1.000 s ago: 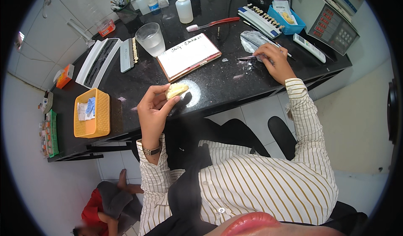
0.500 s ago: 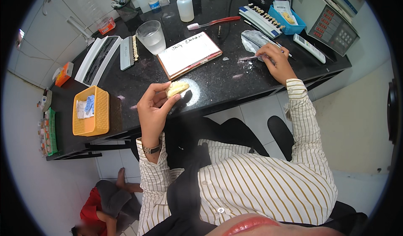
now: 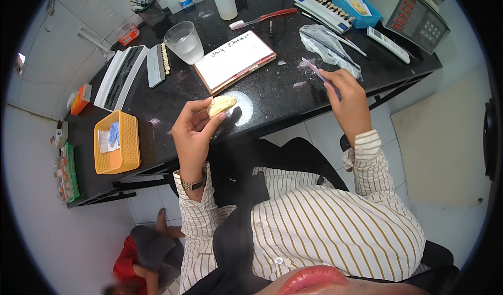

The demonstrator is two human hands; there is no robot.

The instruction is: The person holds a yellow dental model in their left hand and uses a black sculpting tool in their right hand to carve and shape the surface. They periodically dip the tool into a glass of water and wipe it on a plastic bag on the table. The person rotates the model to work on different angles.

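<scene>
My left hand [image 3: 193, 130] pinches a pale yellow dental cast [image 3: 223, 104] between thumb and fingers above the near edge of the black table, beside a bright round patch of light. In my right hand [image 3: 346, 98] is a slim, pale purple tool [image 3: 313, 68], its thin end pointing up and left. Its exact kind cannot be made out, and my fingers hide part of it. Just beyond that hand lies a crumpled clear plastic bag [image 3: 324, 42] with thin brushes [image 3: 350, 43] and dark-handled tools across it.
A clipboard with white paper [image 3: 233, 59] lies mid-table, near a water cup [image 3: 184, 43], a toothbrush [image 3: 262, 19] and a squeeze bottle [image 3: 225, 4]. Tooth shade guides [image 3: 155, 67] stand left and far right. At the left edge is a yellow basket [image 3: 128, 145]. Another person [image 3: 139, 253] sits on the floor.
My right hand has drawn back toward me from the plastic bag, with the slim tool now raised and tilted. The left hand keeps its hold on the cast, which is turned slightly.
</scene>
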